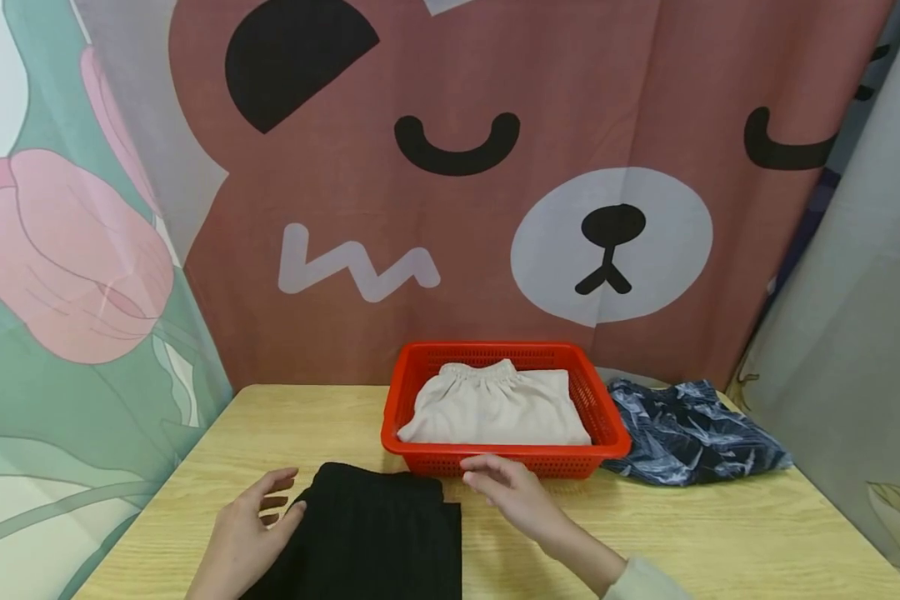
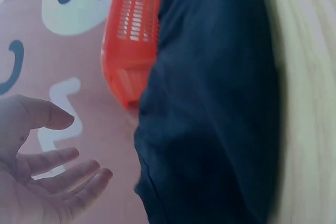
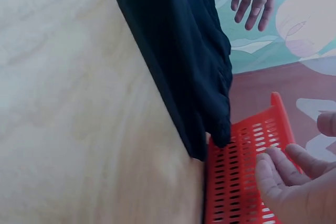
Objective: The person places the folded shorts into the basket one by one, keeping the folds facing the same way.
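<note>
A folded black garment point(image 1: 378, 533) lies on the table in front of the person, its top edge near the basket. At its left edge is the left hand point(image 1: 251, 525), fingers loosely bent and thumb overlapping the cloth's edge in the head view; nothing is in its grasp. To the garment's upper right the right hand point(image 1: 513, 500) hovers in front of the red basket point(image 1: 506, 462), its fingers relaxed and holding nothing. Inside the basket lies a cream garment point(image 1: 495, 408) with a gathered waistband. In the left wrist view the black garment point(image 2: 210, 103) shows in thick folded layers.
Right of the basket a dark blue patterned garment point(image 1: 693, 433) is heaped on the light wood table point(image 1: 720, 533). Behind the table hangs a curtain point(image 1: 450, 208) with a bear face, and a floral curtain point(image 1: 67, 333) covers the left side.
</note>
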{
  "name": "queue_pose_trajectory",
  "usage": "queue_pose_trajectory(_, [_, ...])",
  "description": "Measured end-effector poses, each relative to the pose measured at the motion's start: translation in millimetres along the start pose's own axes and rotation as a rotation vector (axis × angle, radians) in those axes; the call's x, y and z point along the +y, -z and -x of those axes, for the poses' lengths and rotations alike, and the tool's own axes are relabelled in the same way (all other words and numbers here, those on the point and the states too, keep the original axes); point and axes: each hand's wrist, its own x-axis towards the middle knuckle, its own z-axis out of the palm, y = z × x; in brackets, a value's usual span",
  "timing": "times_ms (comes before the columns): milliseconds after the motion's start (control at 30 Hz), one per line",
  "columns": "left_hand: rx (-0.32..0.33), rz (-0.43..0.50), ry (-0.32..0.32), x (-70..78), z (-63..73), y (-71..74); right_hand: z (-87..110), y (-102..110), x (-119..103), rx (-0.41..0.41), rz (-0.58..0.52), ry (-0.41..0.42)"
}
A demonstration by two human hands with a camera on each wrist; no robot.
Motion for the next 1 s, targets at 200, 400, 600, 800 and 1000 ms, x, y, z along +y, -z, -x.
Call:
queue_pose_trajectory(200, [-0.058, -0.068, 0.068, -10.8, -5.2, 0.5, 4.6, -3, 10, -0.027, -0.018, -0.083])
queue_pose_trajectory(400, [-0.126, -0.117, 0.112, -21.5, -10.7, -3.0, 6.6, -6, 17, -0.051, -0.024, -0.082])
queue_pose_trajectory(600, [-0.19, -0.151, 0.128, -32.0, -12.4, -7.1, 9.3, -14, 24, -0.081, -0.077, -0.128])
queue_pose_trajectory(800, [-0.228, -0.155, 0.119, -36.8, -13.3, -12.2, 10.9, -17, 30, -0.108, -0.109, -0.179])
queue_pose_trajectory(1000, [-0.262, -0.141, 0.14, -39.9, -14.5, -13.7, 9.7, -18, 31, -0.121, -0.109, -0.22])
